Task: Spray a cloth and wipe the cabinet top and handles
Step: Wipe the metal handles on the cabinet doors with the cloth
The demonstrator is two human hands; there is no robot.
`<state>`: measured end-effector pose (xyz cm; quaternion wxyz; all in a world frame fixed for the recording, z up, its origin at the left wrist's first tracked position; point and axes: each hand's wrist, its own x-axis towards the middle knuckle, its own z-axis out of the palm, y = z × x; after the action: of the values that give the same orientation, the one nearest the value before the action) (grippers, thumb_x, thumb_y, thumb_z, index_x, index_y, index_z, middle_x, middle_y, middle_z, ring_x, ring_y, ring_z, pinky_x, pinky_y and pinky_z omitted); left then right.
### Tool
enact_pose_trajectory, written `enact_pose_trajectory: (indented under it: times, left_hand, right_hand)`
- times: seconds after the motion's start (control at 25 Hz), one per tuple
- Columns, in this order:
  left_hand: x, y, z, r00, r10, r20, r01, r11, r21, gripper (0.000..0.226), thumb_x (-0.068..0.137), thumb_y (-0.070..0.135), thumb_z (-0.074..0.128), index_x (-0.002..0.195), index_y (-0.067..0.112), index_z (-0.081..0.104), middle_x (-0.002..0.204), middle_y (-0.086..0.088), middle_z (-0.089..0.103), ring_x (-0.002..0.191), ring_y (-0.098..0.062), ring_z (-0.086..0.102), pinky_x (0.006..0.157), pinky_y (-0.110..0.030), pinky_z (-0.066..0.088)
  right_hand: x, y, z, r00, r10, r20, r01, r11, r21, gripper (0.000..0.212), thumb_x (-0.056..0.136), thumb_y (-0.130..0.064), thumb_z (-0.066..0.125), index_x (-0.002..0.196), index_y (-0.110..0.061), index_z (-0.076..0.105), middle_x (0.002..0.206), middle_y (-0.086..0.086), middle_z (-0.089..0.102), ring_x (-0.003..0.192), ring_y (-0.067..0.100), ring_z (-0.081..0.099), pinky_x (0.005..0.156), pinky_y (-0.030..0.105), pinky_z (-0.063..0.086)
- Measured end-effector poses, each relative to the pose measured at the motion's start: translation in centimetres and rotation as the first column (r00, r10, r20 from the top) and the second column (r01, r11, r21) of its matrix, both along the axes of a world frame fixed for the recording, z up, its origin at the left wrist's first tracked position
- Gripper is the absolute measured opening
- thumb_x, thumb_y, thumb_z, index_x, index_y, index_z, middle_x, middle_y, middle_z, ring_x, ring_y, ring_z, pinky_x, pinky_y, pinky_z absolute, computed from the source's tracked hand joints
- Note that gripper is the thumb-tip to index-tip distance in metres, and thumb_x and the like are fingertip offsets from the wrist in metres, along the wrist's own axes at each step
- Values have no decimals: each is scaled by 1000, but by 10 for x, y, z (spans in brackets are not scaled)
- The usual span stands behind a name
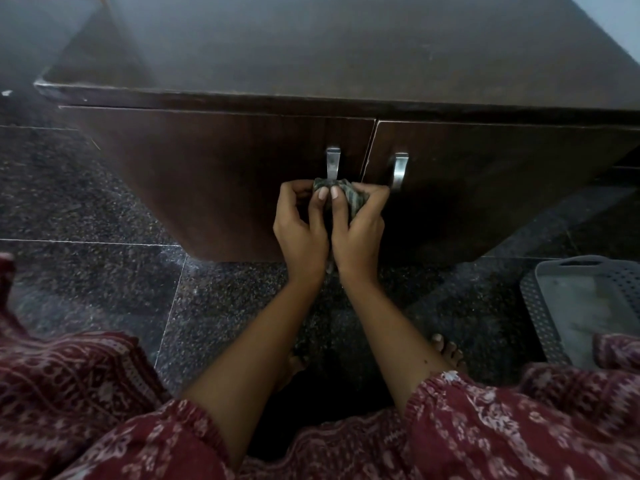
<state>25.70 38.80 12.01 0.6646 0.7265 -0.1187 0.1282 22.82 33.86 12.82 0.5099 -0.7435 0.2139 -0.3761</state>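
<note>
A dark brown cabinet stands in front of me, its bare top [311,46] wide and dull. Two metal handles hang on its doors: the left handle [333,162] and the right handle [400,168]. A bunched dark green cloth [353,199] is wrapped around the lower end of the left handle. My left hand [301,230] and my right hand [360,230] are side by side, and both grip the cloth with curled fingers. The lower part of the left handle is hidden by the cloth and my fingers.
The floor is dark speckled stone tile [104,209]. A grey perforated plastic basket [585,306] sits on the floor at the right, close to the cabinet. My bare feet [446,351] stand just below the cabinet doors. No spray bottle is in view.
</note>
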Motion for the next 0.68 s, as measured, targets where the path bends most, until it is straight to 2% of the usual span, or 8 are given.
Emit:
enact_pose_trajectory:
  times: [0.16, 0.32, 0.52, 0.68]
  left_hand:
    - [2, 1, -3, 1000, -7, -8, 7, 1000, 17, 9, 91, 13, 55, 92, 5, 55, 80, 16, 53, 74, 7, 53, 67, -7, 42]
    - [1, 1, -2, 1000, -14, -14, 15, 999, 36, 8, 92, 14, 54, 95, 7, 53, 81, 17, 52, 75, 6, 54, 66, -6, 42]
    - [2, 4, -6, 999, -41, -18, 42, 996, 73, 9, 92, 12, 53, 95, 4, 53, 80, 17, 51, 73, 5, 53, 65, -3, 39]
    - [6, 5, -11, 995, -59, -78, 65, 995, 77, 6, 91, 14, 55, 94, 9, 52, 79, 16, 52, 72, 8, 53, 65, -5, 41]
  right_hand:
    - [1, 1, -1, 999, 2, -36, -3, 1000, -17, 23, 91, -13, 53, 104, 4, 44, 90, 1, 53, 71, -6, 52, 58, -1, 42]
    - [1, 2, 1, 998, 0, -63, 1, 1000, 18, 26, 92, -16, 52, 106, 3, 42, 92, 4, 54, 76, 10, 55, 57, 0, 43]
    - [0, 4, -1, 992, 20, -125, -11, 997, 71, 27, 92, -17, 51, 109, 1, 41, 94, 4, 53, 78, 10, 54, 57, -1, 41]
    - [3, 0, -6, 983, 47, -179, -32, 996, 87, 26, 92, -17, 51, 108, 0, 40, 93, 5, 53, 76, 11, 53, 54, -1, 40]
